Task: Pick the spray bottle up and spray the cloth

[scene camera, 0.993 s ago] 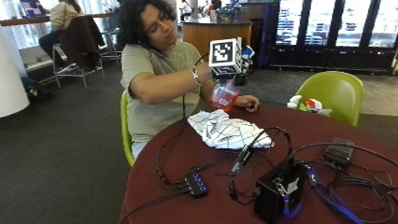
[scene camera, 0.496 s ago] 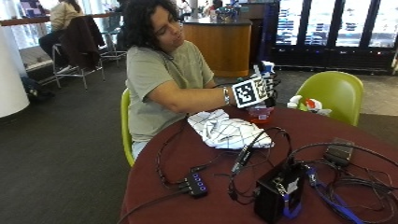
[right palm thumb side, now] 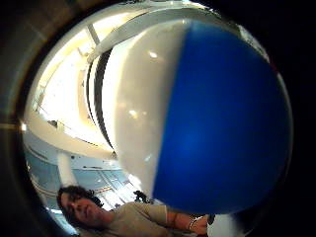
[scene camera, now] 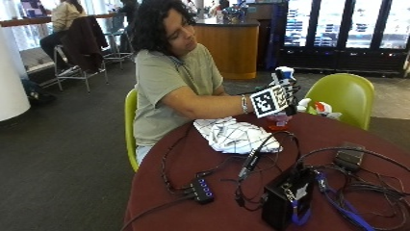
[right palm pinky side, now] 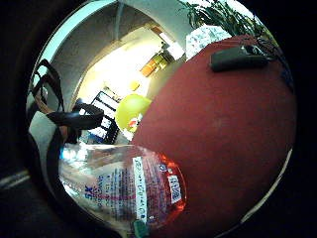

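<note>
Outside view: right hand (scene camera: 284, 91) grip clamped on spray bottle (scene camera: 280, 120), base at worktop (scene camera: 192, 159), beside cloth (scene camera: 236, 136) | Little-finger palm view: clear plastic bottle (right palm pinky side: 129, 191), red liquid (likely light, smooth, possibly slippery) | Thumb palm view: blue-white head (right palm thumb side: 197, 118); hold at neck.

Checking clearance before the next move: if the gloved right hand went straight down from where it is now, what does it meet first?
Most likely the red tabletop. The right hand holds the spray bottle upright, its base about at the table; the cloth lies off to the side, toward the person. Depth is unclear.
</note>
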### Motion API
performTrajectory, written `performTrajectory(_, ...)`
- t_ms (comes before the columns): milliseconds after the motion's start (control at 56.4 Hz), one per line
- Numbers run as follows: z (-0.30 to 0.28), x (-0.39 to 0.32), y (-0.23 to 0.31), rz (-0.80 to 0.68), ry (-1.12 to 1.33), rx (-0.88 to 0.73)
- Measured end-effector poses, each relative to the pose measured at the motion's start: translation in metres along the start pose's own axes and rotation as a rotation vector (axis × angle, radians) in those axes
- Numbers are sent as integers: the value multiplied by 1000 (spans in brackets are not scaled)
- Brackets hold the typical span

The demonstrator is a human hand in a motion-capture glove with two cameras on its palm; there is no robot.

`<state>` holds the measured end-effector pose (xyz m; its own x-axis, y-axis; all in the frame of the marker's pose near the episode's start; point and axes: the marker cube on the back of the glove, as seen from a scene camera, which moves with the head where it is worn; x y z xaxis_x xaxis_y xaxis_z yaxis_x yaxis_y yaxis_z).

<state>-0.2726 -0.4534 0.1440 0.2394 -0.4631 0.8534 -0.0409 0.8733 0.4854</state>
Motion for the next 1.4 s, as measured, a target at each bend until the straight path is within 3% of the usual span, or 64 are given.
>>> performTrajectory(160,-7,5,4,50,52,-8)
performTrajectory(301,-16,20,29,164,192,-165)
performTrajectory(408,-30,12,49,168,301,-224)
performTrajectory(798,-100,-54,152,210,1038,-633)
performTrajectory(1117,-146,-118,213,257,1170,-466)
performTrajectory(1401,-164,-133,226,321,1304,-371)
